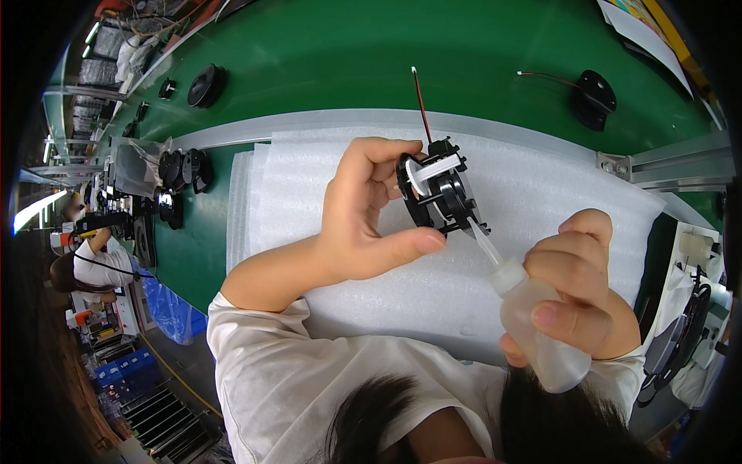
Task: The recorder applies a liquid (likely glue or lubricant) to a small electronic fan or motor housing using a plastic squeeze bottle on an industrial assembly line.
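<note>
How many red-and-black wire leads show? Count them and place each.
2. One lead rises from the fan part in the left hand. The other lead runs from the black part on the green belt, far right. More may be hidden.

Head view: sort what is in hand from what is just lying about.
In hand:
- black round fan part with red wire, held in left hand
- translucent squeeze bottle in right hand, nozzle at the part
- white foam sheet beneath

Lying about:
- black round part on green belt
- wired black part
- stacked black parts
</note>
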`<act>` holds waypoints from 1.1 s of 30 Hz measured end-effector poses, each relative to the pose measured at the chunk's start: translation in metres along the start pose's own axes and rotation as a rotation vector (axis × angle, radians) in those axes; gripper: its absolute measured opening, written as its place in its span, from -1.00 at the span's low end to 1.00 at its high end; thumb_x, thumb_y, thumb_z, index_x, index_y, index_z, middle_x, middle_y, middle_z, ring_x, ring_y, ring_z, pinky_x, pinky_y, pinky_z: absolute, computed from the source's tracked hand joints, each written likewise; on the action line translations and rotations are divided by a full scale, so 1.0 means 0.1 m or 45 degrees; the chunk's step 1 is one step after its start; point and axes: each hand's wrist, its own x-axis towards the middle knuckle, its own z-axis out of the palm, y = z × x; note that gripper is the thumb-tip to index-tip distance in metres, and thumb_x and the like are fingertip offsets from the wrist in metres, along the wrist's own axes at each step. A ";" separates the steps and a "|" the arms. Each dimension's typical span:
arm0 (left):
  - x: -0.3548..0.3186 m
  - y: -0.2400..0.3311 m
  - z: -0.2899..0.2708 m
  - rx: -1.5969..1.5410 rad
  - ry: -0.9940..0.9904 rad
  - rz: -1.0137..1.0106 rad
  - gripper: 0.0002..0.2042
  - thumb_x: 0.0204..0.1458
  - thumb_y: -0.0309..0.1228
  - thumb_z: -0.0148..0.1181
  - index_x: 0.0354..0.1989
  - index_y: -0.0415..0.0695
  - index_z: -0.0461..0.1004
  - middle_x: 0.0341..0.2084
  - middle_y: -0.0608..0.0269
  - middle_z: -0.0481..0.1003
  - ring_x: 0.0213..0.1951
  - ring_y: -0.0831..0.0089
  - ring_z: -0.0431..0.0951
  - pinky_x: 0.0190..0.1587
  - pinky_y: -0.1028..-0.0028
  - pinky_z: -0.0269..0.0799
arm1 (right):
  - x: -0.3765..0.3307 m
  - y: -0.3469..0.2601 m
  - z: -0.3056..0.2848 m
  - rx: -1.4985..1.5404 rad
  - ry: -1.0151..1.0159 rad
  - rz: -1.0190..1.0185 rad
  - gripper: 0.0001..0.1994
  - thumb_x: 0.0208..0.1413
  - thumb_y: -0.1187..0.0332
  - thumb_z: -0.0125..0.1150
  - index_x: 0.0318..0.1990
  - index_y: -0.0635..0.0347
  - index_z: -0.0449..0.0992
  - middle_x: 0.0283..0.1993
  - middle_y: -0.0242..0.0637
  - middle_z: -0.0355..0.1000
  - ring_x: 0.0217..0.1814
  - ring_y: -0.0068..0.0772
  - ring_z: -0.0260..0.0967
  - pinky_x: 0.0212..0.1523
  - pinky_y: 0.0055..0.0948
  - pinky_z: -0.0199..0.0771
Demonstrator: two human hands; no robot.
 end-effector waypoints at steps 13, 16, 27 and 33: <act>0.02 0.01 -0.06 -0.308 0.093 -0.192 -0.56 -0.07 -0.25 0.10 -0.17 -0.27 0.09 -0.28 0.10 0.33 -0.26 0.52 0.36 -0.20 0.52 0.28 | -0.04 0.03 0.04 0.007 0.012 0.019 -0.64 -0.28 0.19 0.19 -0.26 0.01 0.30 -0.57 -0.41 0.26 -0.64 -0.51 0.11 -0.41 -0.39 0.03; 0.04 0.02 -0.09 -0.290 0.091 -0.196 -0.57 -0.07 -0.23 0.09 -0.18 -0.27 0.10 -0.29 0.11 0.33 -0.26 0.52 0.35 -0.19 0.51 0.26 | -0.01 0.03 0.04 -0.011 -0.013 0.019 -0.65 -0.30 0.19 0.20 -0.28 0.01 0.31 -0.57 -0.41 0.26 -0.64 -0.51 0.11 -0.41 -0.40 0.03; 0.84 -0.06 -0.94 1.382 0.449 -0.191 -0.54 -0.15 -0.12 0.10 -0.16 -0.21 0.25 -0.49 0.11 0.39 -0.44 0.36 0.41 -0.37 0.42 0.32 | -0.09 0.32 0.23 0.796 0.140 0.829 -0.66 -0.19 0.14 0.19 -0.33 0.14 0.28 -0.54 -0.39 0.26 -0.55 -0.52 0.17 -0.47 -0.52 0.12; 0.94 -0.54 -1.38 2.171 0.416 -0.301 -0.47 -0.11 -0.06 0.02 -0.06 -0.20 0.23 -0.34 -0.17 0.36 -0.23 -0.04 0.36 -0.17 0.20 0.26 | -0.07 0.74 0.29 1.424 0.300 1.376 -0.71 -0.09 0.06 0.07 -0.48 0.08 0.29 -0.61 -0.45 0.22 -0.60 -0.64 0.13 -0.55 -0.64 0.15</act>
